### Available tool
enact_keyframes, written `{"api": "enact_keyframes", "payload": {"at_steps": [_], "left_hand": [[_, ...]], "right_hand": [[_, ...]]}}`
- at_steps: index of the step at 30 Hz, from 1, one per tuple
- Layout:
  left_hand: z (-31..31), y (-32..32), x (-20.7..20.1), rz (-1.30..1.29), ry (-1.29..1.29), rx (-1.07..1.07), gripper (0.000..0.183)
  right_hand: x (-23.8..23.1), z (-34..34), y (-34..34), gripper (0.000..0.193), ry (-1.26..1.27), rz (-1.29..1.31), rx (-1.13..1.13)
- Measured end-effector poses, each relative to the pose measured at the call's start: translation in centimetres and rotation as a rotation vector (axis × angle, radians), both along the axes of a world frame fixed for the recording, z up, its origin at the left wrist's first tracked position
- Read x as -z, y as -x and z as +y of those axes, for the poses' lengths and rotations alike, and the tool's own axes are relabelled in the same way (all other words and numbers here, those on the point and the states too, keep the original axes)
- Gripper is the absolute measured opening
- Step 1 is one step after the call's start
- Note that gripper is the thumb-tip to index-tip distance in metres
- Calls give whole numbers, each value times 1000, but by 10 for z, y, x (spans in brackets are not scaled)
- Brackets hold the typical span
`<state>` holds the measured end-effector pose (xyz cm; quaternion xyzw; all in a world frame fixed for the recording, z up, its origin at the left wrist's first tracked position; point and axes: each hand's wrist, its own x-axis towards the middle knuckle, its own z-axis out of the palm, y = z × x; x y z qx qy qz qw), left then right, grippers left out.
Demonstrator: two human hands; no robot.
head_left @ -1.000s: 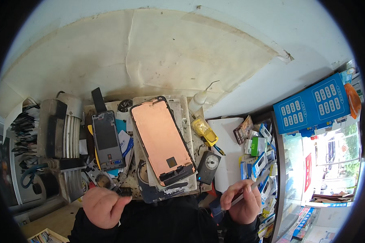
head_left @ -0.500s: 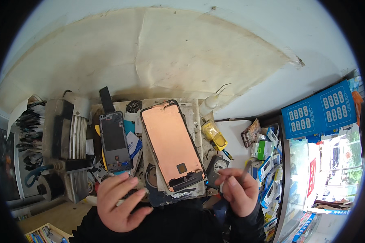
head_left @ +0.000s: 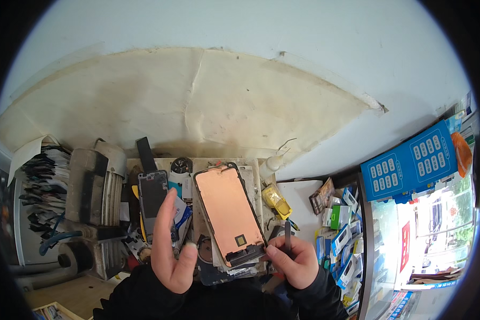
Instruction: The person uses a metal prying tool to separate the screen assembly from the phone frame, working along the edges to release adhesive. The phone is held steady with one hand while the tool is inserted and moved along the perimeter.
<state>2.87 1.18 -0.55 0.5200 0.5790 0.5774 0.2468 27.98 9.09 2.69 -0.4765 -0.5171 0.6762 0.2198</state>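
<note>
A phone screen (head_left: 226, 208) lies with its copper-coloured back up and its black frame edge showing, slightly tilted on the work pad. My left hand (head_left: 173, 250) stands open to its left, fingers extended upward and thumb apart, holding nothing. It partly covers a dark opened phone body (head_left: 153, 194). My right hand (head_left: 296, 261) is closed at the screen's lower right corner, thumb and forefinger at its edge. A thin dark flat tool (head_left: 287, 234) sticks up from this hand; its exact kind I cannot make out.
A yellow clear-topped case (head_left: 276, 200) and a white bottle with a bent spout (head_left: 272, 164) stand right of the pad. Small boxes (head_left: 341, 217) crowd the right side. A grey machine (head_left: 93, 186) and stacked packets (head_left: 45, 186) fill the left.
My right hand has moved in to the screen's lower right corner. My left hand has turned edge-on and risen toward the phone body. The whole view has shifted, with things appearing lower.
</note>
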Motion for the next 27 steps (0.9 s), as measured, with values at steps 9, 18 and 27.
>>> {"api": "enact_keyframes", "payload": {"at_steps": [9, 18, 27], "left_hand": [[31, 9, 9, -700, -11, 51, 67], [-16, 10, 5, -712, 50, -21, 67], [-51, 3, -2, -509, 89, 98, 72]], "right_hand": [[-7, 31, 0, 13, -18, -87, 143], [-3, 45, -6, 39, -13, 33, 235], [-34, 62, 6, 45, -143, -36, 6]]}}
